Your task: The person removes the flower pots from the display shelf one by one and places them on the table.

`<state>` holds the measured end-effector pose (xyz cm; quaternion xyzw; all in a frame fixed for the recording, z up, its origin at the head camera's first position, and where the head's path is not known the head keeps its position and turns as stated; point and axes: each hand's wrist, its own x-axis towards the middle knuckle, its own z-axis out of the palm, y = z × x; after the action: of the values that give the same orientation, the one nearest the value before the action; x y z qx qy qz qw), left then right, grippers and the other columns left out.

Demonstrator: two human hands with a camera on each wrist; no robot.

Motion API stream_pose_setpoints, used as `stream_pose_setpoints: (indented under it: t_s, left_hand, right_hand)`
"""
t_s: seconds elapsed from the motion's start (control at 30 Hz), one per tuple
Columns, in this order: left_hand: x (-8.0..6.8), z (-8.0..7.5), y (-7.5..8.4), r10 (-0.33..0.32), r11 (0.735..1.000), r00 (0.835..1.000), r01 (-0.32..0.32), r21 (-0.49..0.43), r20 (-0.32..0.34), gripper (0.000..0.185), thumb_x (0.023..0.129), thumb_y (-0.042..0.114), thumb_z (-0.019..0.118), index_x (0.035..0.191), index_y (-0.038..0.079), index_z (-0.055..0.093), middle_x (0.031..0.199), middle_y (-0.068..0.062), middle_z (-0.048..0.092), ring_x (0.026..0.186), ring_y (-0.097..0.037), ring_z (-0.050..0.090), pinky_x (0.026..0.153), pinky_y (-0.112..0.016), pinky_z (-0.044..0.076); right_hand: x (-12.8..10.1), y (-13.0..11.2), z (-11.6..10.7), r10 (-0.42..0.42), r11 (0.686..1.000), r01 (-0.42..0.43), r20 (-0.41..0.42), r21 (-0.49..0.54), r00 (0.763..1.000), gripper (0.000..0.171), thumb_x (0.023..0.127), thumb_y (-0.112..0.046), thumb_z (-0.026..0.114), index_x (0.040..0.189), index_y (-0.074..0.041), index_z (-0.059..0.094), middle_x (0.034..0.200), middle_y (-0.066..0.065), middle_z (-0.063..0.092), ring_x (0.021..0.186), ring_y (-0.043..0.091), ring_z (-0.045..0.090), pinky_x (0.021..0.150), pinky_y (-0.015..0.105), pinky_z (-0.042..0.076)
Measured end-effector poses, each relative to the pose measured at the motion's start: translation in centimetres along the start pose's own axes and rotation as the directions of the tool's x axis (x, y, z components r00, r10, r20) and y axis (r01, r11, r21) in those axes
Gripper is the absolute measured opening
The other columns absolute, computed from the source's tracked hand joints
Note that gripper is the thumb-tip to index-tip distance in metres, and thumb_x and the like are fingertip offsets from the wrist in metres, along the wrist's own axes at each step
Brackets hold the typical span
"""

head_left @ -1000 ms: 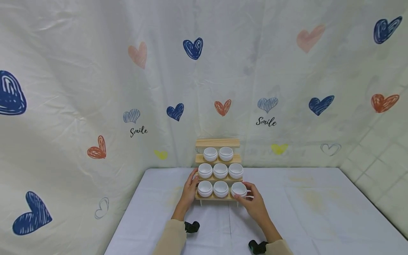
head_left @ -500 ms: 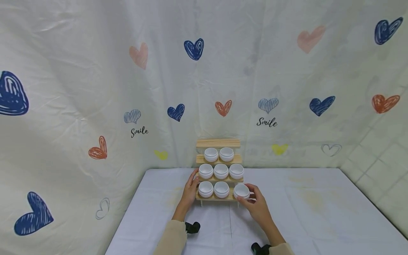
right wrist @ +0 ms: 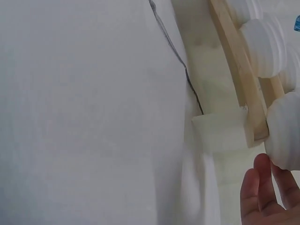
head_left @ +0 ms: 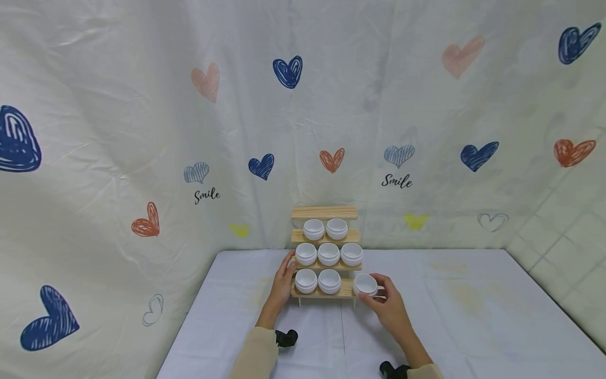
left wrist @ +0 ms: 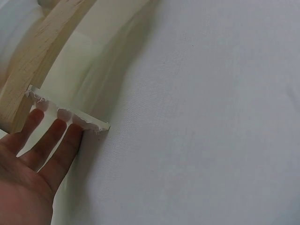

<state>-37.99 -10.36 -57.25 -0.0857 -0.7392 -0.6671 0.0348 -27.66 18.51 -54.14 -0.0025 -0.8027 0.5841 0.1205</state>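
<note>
A white sheet [head_left: 341, 113] printed with hearts runs behind everything, with blue and red hearts at its far left. My left sleeve [head_left: 255, 350] is beige, with a black gadget [head_left: 286, 338] at the cuff. My left hand [head_left: 281, 287] rests against the left side of the wooden rack [head_left: 324, 212]; its fingers [left wrist: 70, 143] are almost straight and a little apart, tips touching the white side piece [left wrist: 90, 119] below a shelf, not curled round it.

The rack stands on the cloth-covered table [head_left: 450, 326], close to the sheet, and rises in steps. Two white cups [head_left: 313, 229] sit side by side on its second shelf from the top, three more [head_left: 328, 254] below them, and a pair [head_left: 305, 281] on the left and middle of the bottom shelf.

At that shelf's right end is the white cup [head_left: 366, 285] I have hold of, upright, partly out past the edge, its handle toward my palm. I cannot tell whether its base touches the wood. My right hand [head_left: 390, 308] has thumb and fingers closed about it, parted only by the cup's own width. Farther down are another black gadget [head_left: 394, 370] and my right sleeve [head_left: 424, 371].
</note>
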Motion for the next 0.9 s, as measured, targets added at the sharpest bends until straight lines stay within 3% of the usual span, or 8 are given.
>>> stream_pose_setpoints:
  t_s: [0.07,0.3,0.43,0.73,0.9]
  left_hand:
    - [0.0,0.0,0.0,-0.004,1.000,1.000,0.004,0.001,-0.001,0.057,0.108,0.049,0.041,0.160,0.026,0.035,0.159,-0.002,0.046,0.138,-0.027,0.049,0.123,-0.057,0.026]
    - [0.0,0.0,-0.1,0.003,1.000,1.000,-0.003,-0.005,0.005,0.054,0.110,0.044,0.041,0.160,0.025,0.035,0.160,-0.003,0.045,0.140,-0.027,0.048,0.124,-0.056,0.026]
    - [0.0,0.0,-0.1,0.003,1.000,1.000,-0.003,-0.005,0.002,0.051,0.110,0.046,0.041,0.158,0.031,0.038,0.160,-0.003,0.045,0.137,-0.025,0.049,0.123,-0.056,0.026]
    - [-0.1,0.0,0.0,-0.007,1.000,1.000,0.007,-0.010,-0.004,0.053,0.108,0.050,0.042,0.158,0.032,0.038,0.160,-0.002,0.045,0.139,-0.026,0.048,0.123,-0.056,0.027]
    - [-0.1,0.0,0.1,0.000,1.000,1.000,0.000,-0.009,-0.005,0.054,0.109,0.049,0.041,0.159,0.029,0.037,0.160,-0.003,0.045,0.139,-0.027,0.048,0.123,-0.057,0.027]
  right_hand:
    - [0.5,1.3,-0.1,-0.008,1.000,0.008,-0.011,-0.009,1.000,0.063,0.086,-0.026,0.085,0.138,-0.011,0.054,0.131,0.010,0.061,0.100,0.014,0.060,0.082,0.018,0.052]
    - [0.6,1.1,-1.2,0.029,0.997,-0.032,-0.037,-0.069,0.999,0.067,0.089,-0.029,0.082,0.144,-0.009,0.049,0.136,0.014,0.058,0.104,0.016,0.059,0.081,0.016,0.051]
    - [0.6,1.3,-1.7,0.044,0.994,-0.049,-0.054,-0.102,0.998,0.069,0.090,-0.028,0.081,0.147,-0.009,0.048,0.135,0.015,0.057,0.102,0.013,0.059,0.080,0.015,0.051]
    - [1.2,1.7,-2.8,0.032,0.991,-0.037,-0.042,-0.128,0.999,0.067,0.091,-0.027,0.080,0.147,-0.008,0.047,0.139,0.015,0.057,0.109,0.022,0.059,0.082,0.015,0.050]
    - [1.8,1.9,-3.2,0.034,0.988,-0.037,-0.024,-0.151,0.999,0.068,0.091,-0.029,0.079,0.147,-0.009,0.047,0.140,0.013,0.057,0.108,0.018,0.057,0.082,0.015,0.050]
